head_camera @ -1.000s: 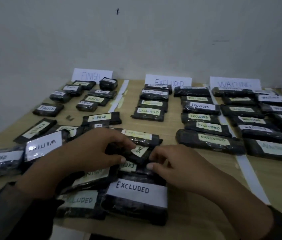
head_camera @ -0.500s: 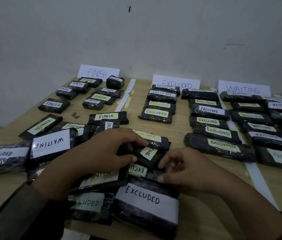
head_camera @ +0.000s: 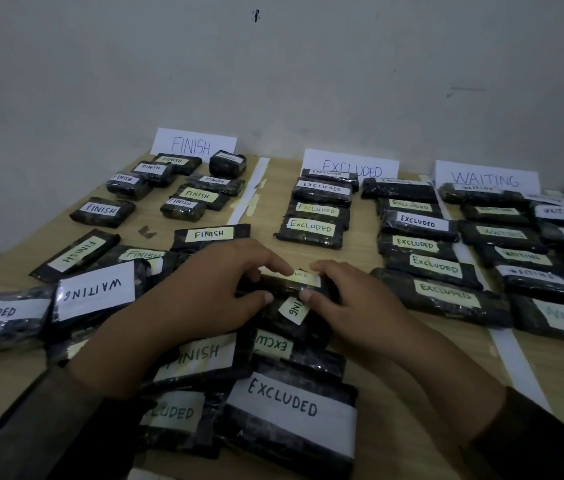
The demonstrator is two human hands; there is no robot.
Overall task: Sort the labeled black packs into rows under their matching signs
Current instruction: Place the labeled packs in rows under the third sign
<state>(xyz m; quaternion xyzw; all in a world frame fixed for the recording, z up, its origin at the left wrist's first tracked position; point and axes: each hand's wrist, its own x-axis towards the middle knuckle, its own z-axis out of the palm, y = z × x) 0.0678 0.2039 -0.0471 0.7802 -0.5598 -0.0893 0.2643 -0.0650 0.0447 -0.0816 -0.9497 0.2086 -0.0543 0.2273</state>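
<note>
1 small pack [head_camera: 291, 286] is pinched at both ends atop the unsorted heap [head_camera: 284, 403], near the middle of the table [head_camera: 398, 393]. Left hand [head_camera: 200, 292] is curled on its left end, right hand [head_camera: 353, 306] on its right. Its label [head_camera: 304, 279] is partly covered by fingertips. 3 signs [head_camera: 349, 166] are stood along the far edge

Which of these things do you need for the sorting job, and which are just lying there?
For the job: left hand, right hand, the held pack both pinch, unsorted pile, FINISH sign, EXCLUDED sign, WAITING sign, sorted rows.

Just lying about: small dark scrap on the table, dark mark on the wall.
</note>
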